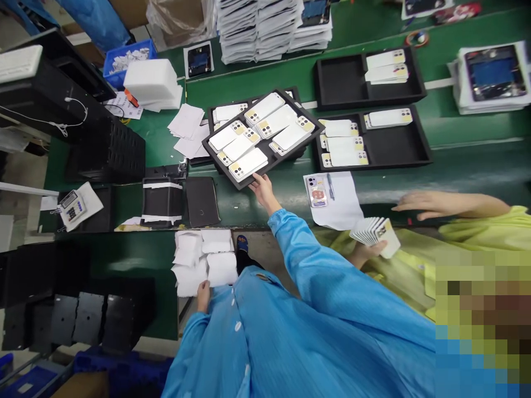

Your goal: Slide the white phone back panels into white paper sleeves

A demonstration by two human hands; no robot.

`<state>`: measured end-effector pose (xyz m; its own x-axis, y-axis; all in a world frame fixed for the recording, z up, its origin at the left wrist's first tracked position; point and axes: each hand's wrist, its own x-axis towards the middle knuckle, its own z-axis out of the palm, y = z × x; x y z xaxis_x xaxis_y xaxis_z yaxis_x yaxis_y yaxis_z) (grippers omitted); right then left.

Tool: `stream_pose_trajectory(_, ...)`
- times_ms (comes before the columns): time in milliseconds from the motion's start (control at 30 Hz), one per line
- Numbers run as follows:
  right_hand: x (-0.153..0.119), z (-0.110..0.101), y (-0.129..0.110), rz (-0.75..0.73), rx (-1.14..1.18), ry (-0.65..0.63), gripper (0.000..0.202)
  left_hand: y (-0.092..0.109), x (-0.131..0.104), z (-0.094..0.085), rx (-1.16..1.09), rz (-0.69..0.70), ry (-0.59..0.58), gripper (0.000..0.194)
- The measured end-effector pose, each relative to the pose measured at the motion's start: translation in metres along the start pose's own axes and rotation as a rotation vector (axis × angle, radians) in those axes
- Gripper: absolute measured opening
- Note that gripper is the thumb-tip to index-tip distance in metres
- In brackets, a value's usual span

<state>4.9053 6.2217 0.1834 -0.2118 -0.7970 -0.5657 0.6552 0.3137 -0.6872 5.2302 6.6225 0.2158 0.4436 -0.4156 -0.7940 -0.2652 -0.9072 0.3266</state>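
My right hand (264, 192) grips the near edge of a black tray (276, 160), which sits tilted and turned over other black trays on the green bench. Stacks of white phone-shaped pieces (277, 120) with yellow camera areas lie in it. Lower left, my left hand (203, 294) is closed at the front edge of a bundle of white paper stacks (219, 268); its fingertips are partly hidden by the paper.
A person in yellow-green at the right holds a fan of white pieces (375, 235). Two black trays (423, 138) (343, 102) stand behind. A paper sheet (346, 210) bears a phone and pen. Paper piles (257, 33) rise at the back; black crates (120, 149) stand left.
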Motion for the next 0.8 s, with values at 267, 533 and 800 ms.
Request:
stream_pose_trajectory(267, 0.001, -0.003, 0.001, 0.006, 0.007, -0.015, 0.044, 0.093, 0.036, 0.047, -0.216, 0.073, -0.135, 0.048)
stream_pose_trajectory(533, 0.037, -0.049, -0.044, -0.002, -0.029, 0.028, 0.058, 0.263, 0.068, 0.084, -0.52, 0.369, -0.407, 0.041)
stream_pose_trajectory(800, 0.107, -0.08, -0.099, -0.073, -0.074, 0.018, 0.037, 0.441, 0.135, 0.088, -0.81, 0.317, -0.386, 0.023)
